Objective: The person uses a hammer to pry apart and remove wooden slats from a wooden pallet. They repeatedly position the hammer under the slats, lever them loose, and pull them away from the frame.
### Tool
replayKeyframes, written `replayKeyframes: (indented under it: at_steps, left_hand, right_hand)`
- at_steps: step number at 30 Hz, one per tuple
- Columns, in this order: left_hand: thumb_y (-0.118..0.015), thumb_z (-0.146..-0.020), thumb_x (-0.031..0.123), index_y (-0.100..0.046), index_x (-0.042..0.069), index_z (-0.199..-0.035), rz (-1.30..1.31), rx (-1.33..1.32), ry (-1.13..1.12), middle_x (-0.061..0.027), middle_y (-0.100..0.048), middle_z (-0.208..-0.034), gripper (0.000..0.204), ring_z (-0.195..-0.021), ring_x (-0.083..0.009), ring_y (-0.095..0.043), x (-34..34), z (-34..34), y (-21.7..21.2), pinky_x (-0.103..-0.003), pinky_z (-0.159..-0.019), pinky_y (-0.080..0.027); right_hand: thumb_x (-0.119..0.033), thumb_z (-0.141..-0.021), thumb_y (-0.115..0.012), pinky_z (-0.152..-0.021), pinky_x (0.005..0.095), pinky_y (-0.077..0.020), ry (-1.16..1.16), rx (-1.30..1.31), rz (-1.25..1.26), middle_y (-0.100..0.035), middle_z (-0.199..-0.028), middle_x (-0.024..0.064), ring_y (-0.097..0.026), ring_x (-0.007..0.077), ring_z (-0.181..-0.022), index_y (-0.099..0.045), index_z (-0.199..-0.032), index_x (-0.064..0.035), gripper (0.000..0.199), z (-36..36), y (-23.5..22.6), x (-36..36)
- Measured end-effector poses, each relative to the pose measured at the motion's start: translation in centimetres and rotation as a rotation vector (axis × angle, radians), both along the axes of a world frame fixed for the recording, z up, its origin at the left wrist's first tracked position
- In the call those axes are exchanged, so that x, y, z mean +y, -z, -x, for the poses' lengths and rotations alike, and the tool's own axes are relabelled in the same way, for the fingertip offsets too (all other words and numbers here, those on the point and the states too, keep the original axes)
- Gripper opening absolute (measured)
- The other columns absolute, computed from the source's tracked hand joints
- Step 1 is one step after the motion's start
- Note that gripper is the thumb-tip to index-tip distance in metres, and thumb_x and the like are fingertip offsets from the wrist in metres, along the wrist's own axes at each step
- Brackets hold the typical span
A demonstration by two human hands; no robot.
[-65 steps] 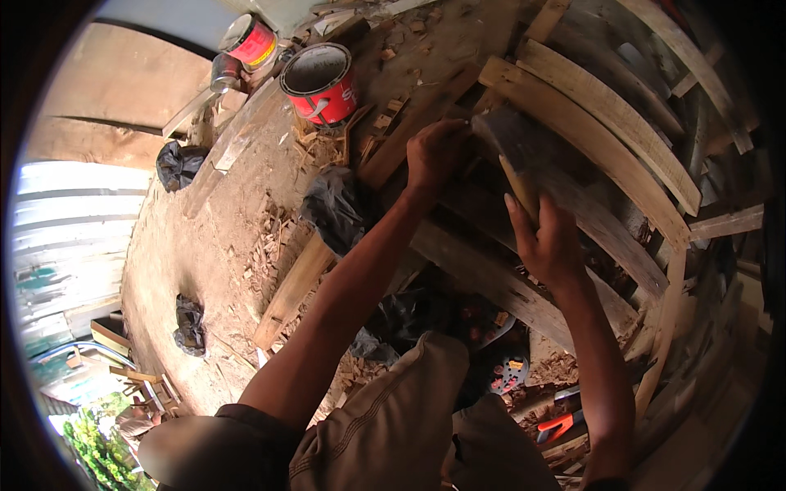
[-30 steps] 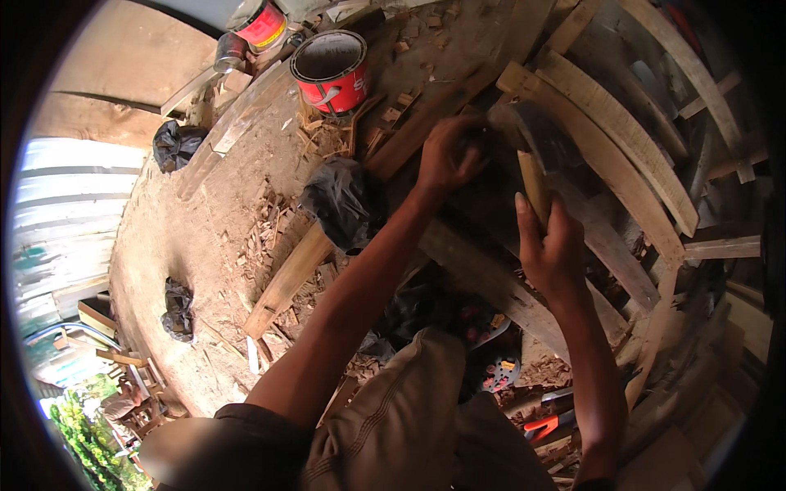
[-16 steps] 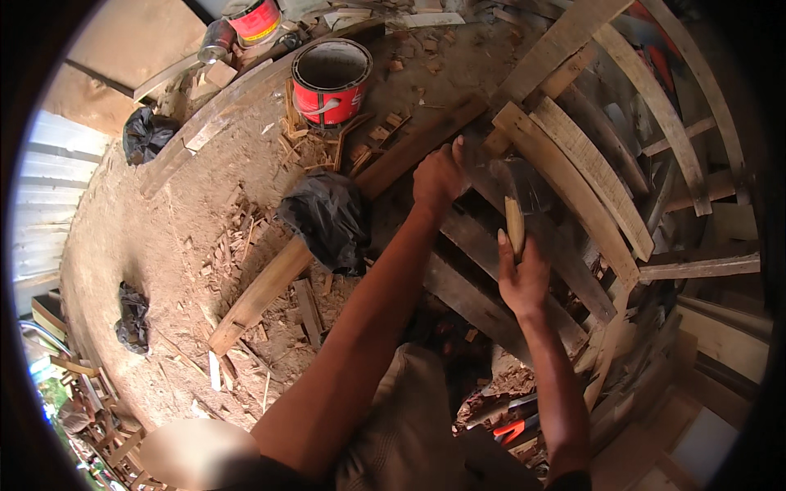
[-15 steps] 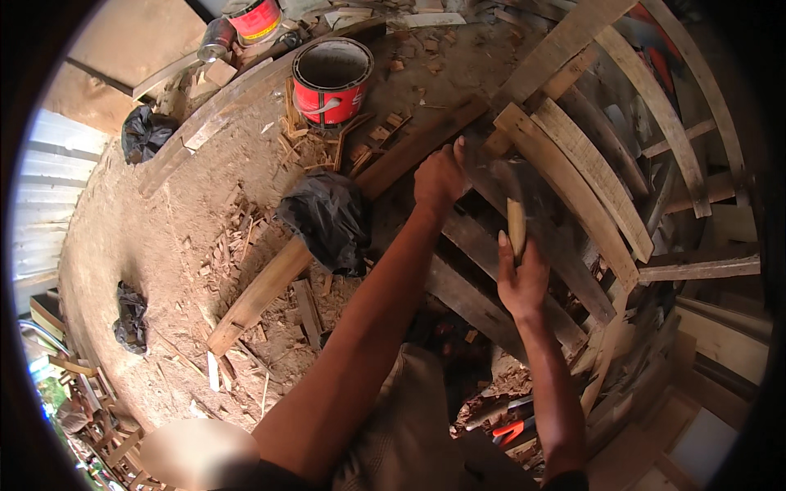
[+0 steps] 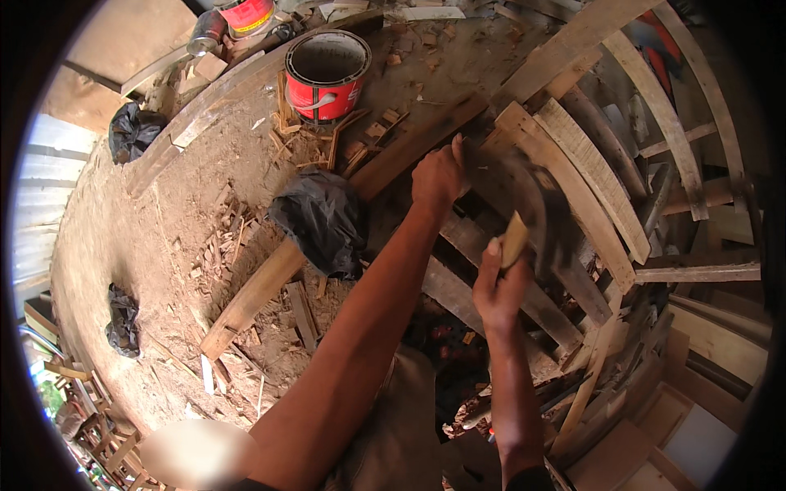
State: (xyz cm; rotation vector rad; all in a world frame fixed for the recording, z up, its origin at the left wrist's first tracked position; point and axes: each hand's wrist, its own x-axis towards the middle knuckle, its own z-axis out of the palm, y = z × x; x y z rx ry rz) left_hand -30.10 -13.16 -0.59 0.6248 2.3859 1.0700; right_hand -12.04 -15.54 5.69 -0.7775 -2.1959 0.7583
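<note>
My right hand [image 5: 497, 288] is wrapped tight round the pale wooden handle [image 5: 514, 239] of a dark-headed hammer [image 5: 547, 214] (head is motion-blurred), low on the shaft since it feels head-heavy. My left hand [image 5: 439, 174] presses on the curved wooden slat [image 5: 491, 168], stiff and rough, steadying it.

Red paint cans: two [image 5: 327, 75] [image 5: 247, 14]. Black bags: three [image 5: 321, 219] [image 5: 133, 131] [image 5: 123, 321]. Hammer: one [image 5: 536, 214].

The hammer head [image 5: 544, 209] above the right hand [image 5: 499, 286] is motion-blurred. The far red can [image 5: 246, 12] is cut off by the top edge.
</note>
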Motion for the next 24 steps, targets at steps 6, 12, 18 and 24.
replayKeyframes:
  at_steps: [6, 12, 18, 24]
  left_hand:
    - [-0.027, -0.108, 0.048, -0.072, 0.002, -0.096, 0.003, 0.020, -0.017, -0.0252, -0.070, -0.097, 0.066, -0.097, -0.0452, -0.066, 0.5, -0.4, -0.1, -0.054, -0.088, -0.052]
    - [-0.032, -0.108, 0.044, -0.070, 0.003, -0.108, -0.031, -0.112, 0.025, -0.0260, -0.067, -0.108, 0.057, -0.104, -0.0455, -0.063, -0.2, 0.3, -1.2, -0.053, -0.091, -0.050]
    - [-0.060, -0.096, 0.032, -0.067, 0.008, -0.118, -0.456, 0.380, 0.084, -0.0145, -0.063, -0.118, 0.033, -0.123, -0.0326, -0.054, -1.7, -1.7, -0.2, -0.047, -0.101, -0.041]
    - [-0.073, -0.085, 0.019, -0.072, 0.014, -0.110, -0.549, 0.486, 0.326, -0.0049, -0.065, -0.117, 0.026, -0.122, -0.0277, -0.054, -2.2, -1.4, 0.6, -0.045, -0.101, -0.040]
  right_hand:
    - [-0.026, -0.102, -0.059, -0.062, 0.0400, -0.0497, 0.085, -0.173, 0.040, -0.062, -0.076, 0.0183, -0.061, 0.0275, -0.063, -0.059, -0.103, 0.0063, 0.032, 0.1, 3.1, 0.2]
    - [-0.031, -0.103, -0.058, -0.051, 0.0279, -0.0418, 0.088, 0.006, 0.171, -0.054, -0.071, 0.0027, -0.050, 0.0101, -0.056, -0.054, -0.104, 0.0016, 0.033, -0.4, 0.7, -2.4]
    - [-0.034, -0.105, -0.055, -0.046, 0.0235, -0.0354, 0.205, 0.091, 0.509, -0.048, -0.067, -0.0016, -0.043, 0.0043, -0.052, -0.052, -0.098, -0.0009, 0.034, -0.5, -1.9, -1.8]
    - [-0.036, -0.105, -0.054, -0.048, 0.0277, -0.0407, 0.347, 0.116, 0.864, -0.053, -0.064, 0.0008, -0.047, 0.0069, -0.052, -0.053, -0.088, -0.0005, 0.040, -0.4, -2.5, -1.1]
